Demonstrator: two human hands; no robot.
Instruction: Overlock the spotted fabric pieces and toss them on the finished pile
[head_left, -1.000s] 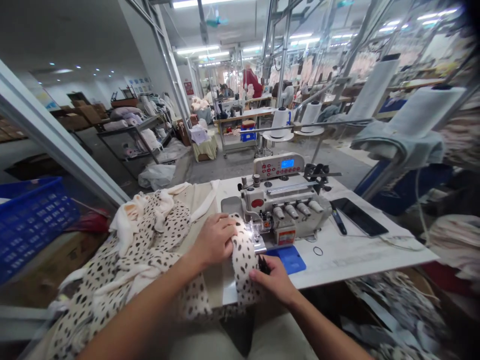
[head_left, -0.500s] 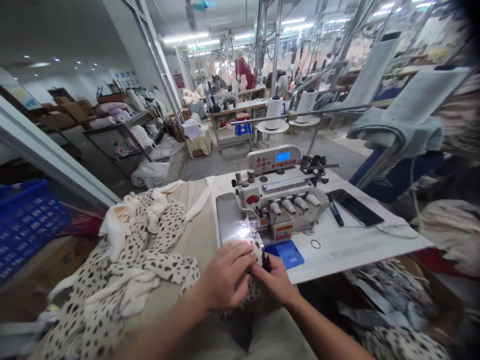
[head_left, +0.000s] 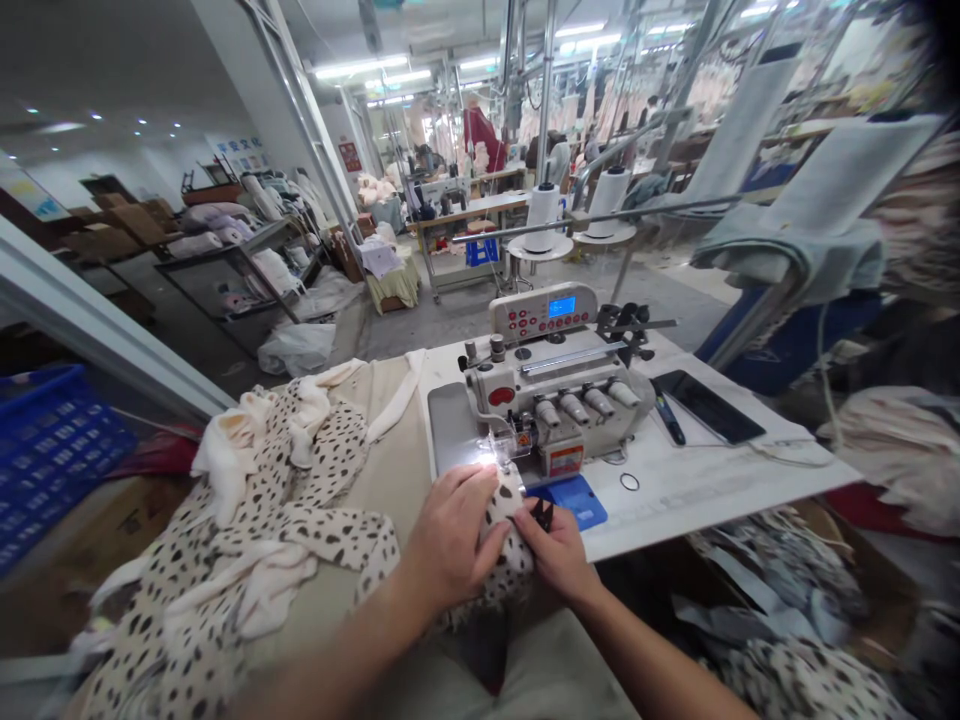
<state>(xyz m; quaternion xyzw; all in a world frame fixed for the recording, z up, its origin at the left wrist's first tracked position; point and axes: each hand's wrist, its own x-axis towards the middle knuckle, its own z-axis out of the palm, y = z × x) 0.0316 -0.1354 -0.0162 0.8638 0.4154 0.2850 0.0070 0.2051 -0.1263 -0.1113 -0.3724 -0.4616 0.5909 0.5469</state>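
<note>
A piece of cream fabric with dark spots [head_left: 511, 560] lies at the front of a white overlock sewing machine [head_left: 495, 378], its far end close to the lit needle area. My left hand [head_left: 450, 535] grips it from the left, fingers on top and thumb pressed on the cloth. At the fabric's right edge, my right hand [head_left: 561, 552] pinches it between thumb and fingers. A small dark pointed tool [head_left: 541, 513] pokes out of my right hand; its kind is hard to make out. The lower part of the fabric hangs toward my lap.
More spotted fabric [head_left: 337, 535] is heaped on the left of the table. Right of the machine lie a black phone [head_left: 709, 407], a dark pen-like tool [head_left: 669, 415] and a black ring [head_left: 629, 482]. A blue flat case [head_left: 577, 500] sits below the machine. A blue basket [head_left: 60, 450] stands far left.
My hands have moved apart, the right one slightly to the right, so more of the spotted fabric shows between them. The camera view has shifted a little.
</note>
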